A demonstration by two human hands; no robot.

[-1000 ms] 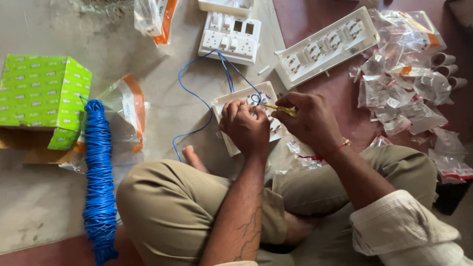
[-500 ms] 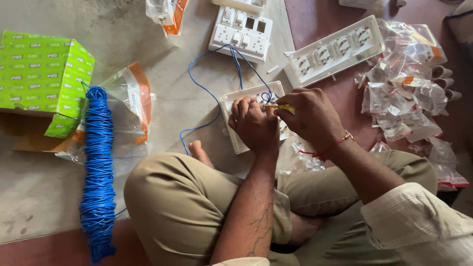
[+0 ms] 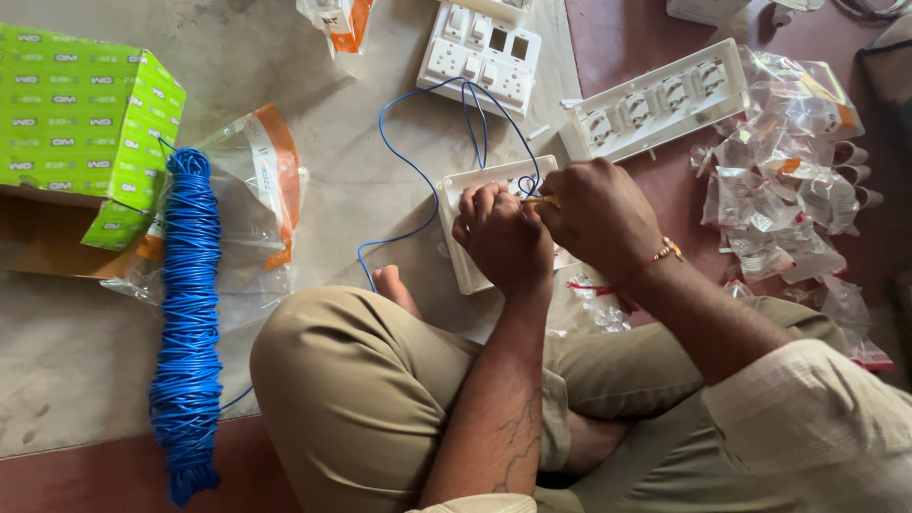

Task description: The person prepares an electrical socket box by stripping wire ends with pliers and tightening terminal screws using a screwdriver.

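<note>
Two hands work at the white switch plate point(image 3: 465, 204), my landmark. Left of it lies the blue wire coil point(image 3: 187, 323); on it, my left hand point(image 3: 502, 237) curls closed, pressing down. My right hand point(image 3: 600, 214) pinches a yellow-handled tool point(image 3: 541, 199) over it.

Plastic, wire and stone floor

Matt white plastic plate point(image 3: 465, 237), glossy blue insulated wire coil point(image 3: 188, 323), crinkly clear wrappers point(image 3: 788, 190), smooth green cardboard box point(image 3: 81, 104), rough grey floor point(image 3: 313, 114).

My hands point(image 3: 546, 223) rest on a switch plate point(image 3: 475, 190) at my twelve o'clock. A wire coil point(image 3: 188, 323) lies at nine, a box point(image 3: 76, 123) at ten, and empty wrappers point(image 3: 788, 199) at two.
</note>
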